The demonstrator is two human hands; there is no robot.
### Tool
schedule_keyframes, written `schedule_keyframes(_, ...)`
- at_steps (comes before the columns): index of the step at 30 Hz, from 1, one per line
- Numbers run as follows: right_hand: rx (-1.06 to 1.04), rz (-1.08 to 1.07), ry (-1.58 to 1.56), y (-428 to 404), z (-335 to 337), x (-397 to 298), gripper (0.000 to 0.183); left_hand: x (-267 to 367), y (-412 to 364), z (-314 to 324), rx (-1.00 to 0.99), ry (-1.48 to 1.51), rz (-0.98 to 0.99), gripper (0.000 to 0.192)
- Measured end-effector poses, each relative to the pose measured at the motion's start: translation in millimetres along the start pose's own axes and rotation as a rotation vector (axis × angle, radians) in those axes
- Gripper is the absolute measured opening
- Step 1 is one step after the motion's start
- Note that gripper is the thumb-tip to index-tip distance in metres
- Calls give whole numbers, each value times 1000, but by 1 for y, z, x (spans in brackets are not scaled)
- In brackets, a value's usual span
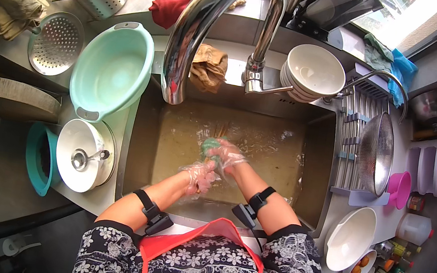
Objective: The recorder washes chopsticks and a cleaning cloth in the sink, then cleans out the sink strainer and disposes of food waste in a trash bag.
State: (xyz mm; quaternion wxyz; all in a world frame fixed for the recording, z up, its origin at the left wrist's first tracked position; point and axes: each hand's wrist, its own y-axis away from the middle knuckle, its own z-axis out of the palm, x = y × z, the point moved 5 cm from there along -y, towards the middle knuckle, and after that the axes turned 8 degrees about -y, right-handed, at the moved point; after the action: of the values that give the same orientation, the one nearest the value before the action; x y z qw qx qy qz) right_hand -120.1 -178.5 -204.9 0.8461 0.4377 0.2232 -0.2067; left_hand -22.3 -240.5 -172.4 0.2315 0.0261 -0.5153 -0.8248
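Over the stainless steel sink (142, 167), which holds cloudy water, both hands work close together in clear plastic gloves. My left hand (200, 176) is closed around the near end of a thin bundle of what look like wooden chopsticks (223, 128). My right hand (227, 155) presses a green cloth or scrubber (209, 145) around the same bundle, just beyond the left hand. The far tips of the sticks poke out past the cloth. Motion blur hides the exact finger positions and the number of sticks.
A chrome faucet (183, 46) arches over the sink's back left. At left stand a mint basin (114, 70) and a white bowl with a ladle (73, 174). Stacked bowls (315, 68) sit at the back right. A mesh strainer (375, 153) rests on the rack (349, 156) at right.
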Motion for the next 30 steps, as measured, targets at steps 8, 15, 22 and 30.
schedule_keyframes(8, 310, -182, 26, -20, -57, -44, 53, -19, 54, -1, 18, -133, -43, 27)
schedule_keyframes(15, 217, -171, 764, 37, -20, -78, 52, -9, 52, 0, 110, -314, 158, 25)
schedule_keyframes(22, -36, -179, 105, 67, 18, -83, 10, 27, 42, -7, 164, -1153, 307, 49)
schedule_keyframes(30, -248, -834, 1120, 55, 48, -50, 23, 35, 26, -5, -116, -3, 174, 61)
